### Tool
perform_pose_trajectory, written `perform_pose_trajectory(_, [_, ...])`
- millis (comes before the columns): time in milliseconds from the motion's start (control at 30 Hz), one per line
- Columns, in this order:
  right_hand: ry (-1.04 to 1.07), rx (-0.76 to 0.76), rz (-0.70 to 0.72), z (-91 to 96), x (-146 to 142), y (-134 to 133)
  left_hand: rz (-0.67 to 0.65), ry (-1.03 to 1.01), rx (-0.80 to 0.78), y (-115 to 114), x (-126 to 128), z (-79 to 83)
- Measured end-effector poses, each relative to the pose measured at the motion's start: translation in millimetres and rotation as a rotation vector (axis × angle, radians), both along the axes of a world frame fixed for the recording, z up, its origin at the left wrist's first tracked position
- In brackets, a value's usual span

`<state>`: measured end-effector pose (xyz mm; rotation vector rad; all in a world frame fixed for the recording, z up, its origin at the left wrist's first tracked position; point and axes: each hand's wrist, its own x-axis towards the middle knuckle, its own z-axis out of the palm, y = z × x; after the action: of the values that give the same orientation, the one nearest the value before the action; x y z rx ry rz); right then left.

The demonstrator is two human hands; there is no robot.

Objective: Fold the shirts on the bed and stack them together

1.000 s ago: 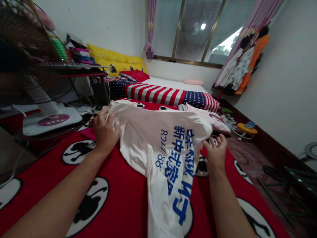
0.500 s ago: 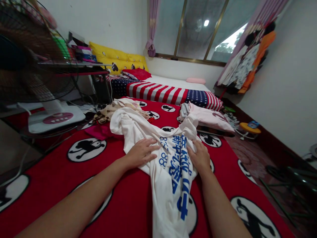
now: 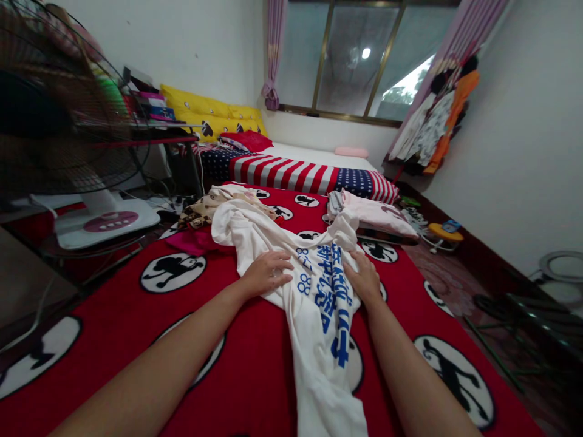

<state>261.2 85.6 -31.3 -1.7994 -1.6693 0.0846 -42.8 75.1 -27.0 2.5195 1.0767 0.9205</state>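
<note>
A white T-shirt (image 3: 319,340) with blue printed characters lies crumpled across the red bedspread (image 3: 255,364) with black-and-white cartoon patches. My left hand (image 3: 266,273) rests flat on the shirt's left side, fingers stretched out. My right hand (image 3: 363,279) presses on the shirt's right edge, fingers lying on the cloth. The shirt's lower part trails toward me between my forearms.
More clothes (image 3: 214,206) are heaped beyond the shirt, and folded pink garments (image 3: 378,213) lie at the right. A fan (image 3: 54,139) stands at the left. A flag-patterned blanket (image 3: 310,173) and yellow pillows (image 3: 204,112) lie further back. A yellow stool (image 3: 441,233) stands on the floor.
A second ago both hands held the shirt up and spread. The shirt has come down on the bed, and both hands now rest on it closer together.
</note>
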Motion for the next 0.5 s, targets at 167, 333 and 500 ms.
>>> perform_pose_trajectory(167, [0.169, 0.003, 0.080, -3.0, 1.4, -23.2, 0.011, -0.116, 0.010, -5.2, -3.3, 2.1])
perform_pose_trajectory(333, [0.284, 0.066, -0.017, -1.2, -1.3, -71.5, 0.079, 0.039, 0.210, -17.8, -7.0, 15.6])
perform_pose_trajectory(500, [0.335, -0.097, -0.004, 13.2, -16.5, -94.1, 0.186, 0.098, 0.242, -45.5, -28.1, 38.0])
